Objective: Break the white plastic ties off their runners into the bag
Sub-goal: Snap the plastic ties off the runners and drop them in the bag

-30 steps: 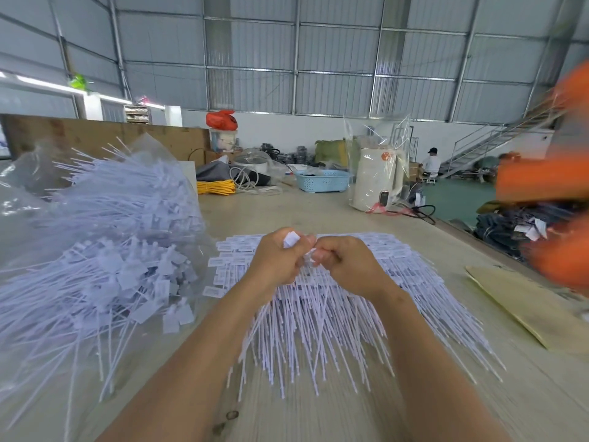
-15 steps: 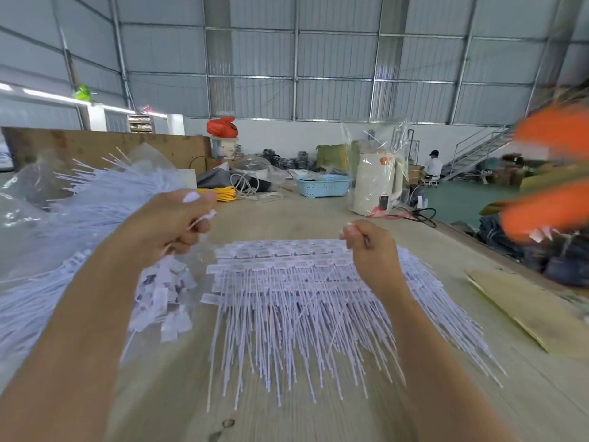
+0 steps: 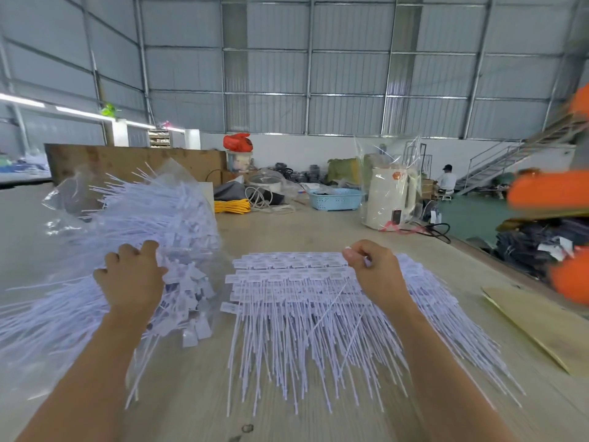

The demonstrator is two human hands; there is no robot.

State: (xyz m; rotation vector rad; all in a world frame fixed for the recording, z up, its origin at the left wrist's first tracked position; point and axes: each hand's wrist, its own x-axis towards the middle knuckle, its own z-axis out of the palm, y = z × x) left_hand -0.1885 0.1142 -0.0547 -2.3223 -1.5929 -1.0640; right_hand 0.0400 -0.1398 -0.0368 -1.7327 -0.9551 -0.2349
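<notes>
Our left hand [image 3: 132, 279] rests with loosely spread fingers, its grip empty, on the clear plastic bag of loose white plastic ties [image 3: 105, 250] at the left of the pale wooden surface [image 3: 287, 231]. Our right hand [image 3: 377, 272] pinches a thin runner strip above the flat stack of white ties on runners [image 3: 302, 301] lying mid-surface.

a: where does the head view look from?
b: from above the near edge of the counter [image 3: 299, 231], facing forward and slightly down along it.
a: how close is it?
b: close; both forearms run up from the bottom edge, and the far end of the counter and the hall wall beyond it sit high in frame.
a: any second view?
b: none, so nothing is shared.
</notes>
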